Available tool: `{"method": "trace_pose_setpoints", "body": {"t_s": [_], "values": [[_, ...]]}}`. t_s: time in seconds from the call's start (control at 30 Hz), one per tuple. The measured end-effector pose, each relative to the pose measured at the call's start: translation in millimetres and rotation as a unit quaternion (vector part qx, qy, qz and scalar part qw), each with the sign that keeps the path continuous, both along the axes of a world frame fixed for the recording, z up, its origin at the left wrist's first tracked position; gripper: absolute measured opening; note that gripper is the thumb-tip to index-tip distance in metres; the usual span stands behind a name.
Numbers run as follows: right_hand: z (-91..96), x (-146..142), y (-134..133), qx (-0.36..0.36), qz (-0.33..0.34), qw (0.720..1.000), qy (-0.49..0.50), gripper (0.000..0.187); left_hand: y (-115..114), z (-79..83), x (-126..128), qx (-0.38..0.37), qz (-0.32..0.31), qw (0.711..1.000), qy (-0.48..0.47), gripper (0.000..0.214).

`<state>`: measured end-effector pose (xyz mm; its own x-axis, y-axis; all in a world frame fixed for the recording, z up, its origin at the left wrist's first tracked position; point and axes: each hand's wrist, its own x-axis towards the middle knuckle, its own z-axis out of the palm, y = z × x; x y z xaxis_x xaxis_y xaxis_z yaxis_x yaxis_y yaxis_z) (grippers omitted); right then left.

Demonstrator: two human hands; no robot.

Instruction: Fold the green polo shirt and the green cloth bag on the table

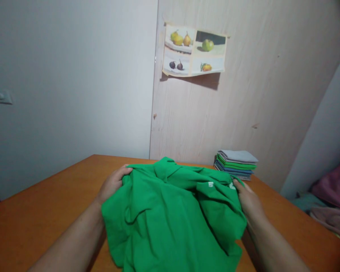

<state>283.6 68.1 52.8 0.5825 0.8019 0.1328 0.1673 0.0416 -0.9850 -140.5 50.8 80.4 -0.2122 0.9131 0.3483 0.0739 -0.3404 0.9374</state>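
Observation:
A green shirt (170, 215) hangs rumpled between my two hands over the table, its cloth draping toward me past the bottom of the view. Small white marks show on its right part. My left hand (115, 183) grips the shirt's upper left side, with the thumb on top and the other fingers mostly behind the cloth. On the upper right side, my right hand (248, 198) pinches the fabric near a white mark, its fingers partly hidden.
The orange-brown table (59, 196) reaches back to the wall. A stack of folded clothes (236, 164) stands at its back right. Pink and grey fabric (336, 189) lies beyond the table's right edge. A fruit picture (195, 50) is taped to the panel.

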Motion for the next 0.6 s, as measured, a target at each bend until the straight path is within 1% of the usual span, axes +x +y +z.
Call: {"method": "trace_pose_setpoints", "body": {"t_s": [0.07,0.1,0.13,0.2,0.27,0.33,0.4,0.43,0.47,0.53,0.6], "values": [[-1.8,1.3,1.4,0.005,-0.004,1.0,-0.003,0.057,4.6,-5.2,-14.0,0.017,0.048,0.999,0.014,0.035],[-3.8,2.1,2.9,0.01,-0.002,1.0,0.006,0.058,6.3,-7.4,-19.3,0.024,0.062,0.998,0.02,0.036],[-6.6,3.1,4.8,0.016,0.005,1.0,0.02,0.059,7.6,-8.8,-23.1,0.03,0.068,0.997,0.032,0.037],[-13.2,6.6,9.5,0.021,0.022,0.998,0.051,0.06,8.9,-8.9,-25.4,0.022,0.057,0.995,0.078,0.04],[-19.8,12.0,14.4,0.012,0.025,0.999,0.046,0.058,8.1,-6.7,-19.6,-0.005,0.04,0.992,0.122,0.047],[-24.6,18.1,18.7,-0.01,0.012,1.0,0.006,0.053,5.3,-5.3,-6.9,-0.032,0.031,0.99,0.13,0.06],[-26.8,22.1,21.5,-0.029,-0.006,0.999,-0.031,0.052,1.0,-7.5,8.8,-0.024,0.021,0.99,0.139,0.072],[-27.0,22.7,22.2,-0.033,-0.009,0.999,-0.042,0.052,-1.3,-10.1,16.4,-0.014,0.003,0.985,0.171,0.073],[-26.8,22.1,22.6,-0.035,-0.007,0.998,-0.049,0.052,-3.5,-13.7,23.2,-0.004,-0.017,0.976,0.215,0.072],[-26.7,18.1,22.2,-0.031,0.024,0.998,-0.056,0.053,-7.3,-22.2,34.1,0.001,-0.069,0.943,0.327,0.07],[-28.7,12.2,21.4,-0.018,0.096,0.993,-0.064,0.054,-10.2,-30.1,42.4,-0.015,-0.115,0.897,0.427,0.066]]}}
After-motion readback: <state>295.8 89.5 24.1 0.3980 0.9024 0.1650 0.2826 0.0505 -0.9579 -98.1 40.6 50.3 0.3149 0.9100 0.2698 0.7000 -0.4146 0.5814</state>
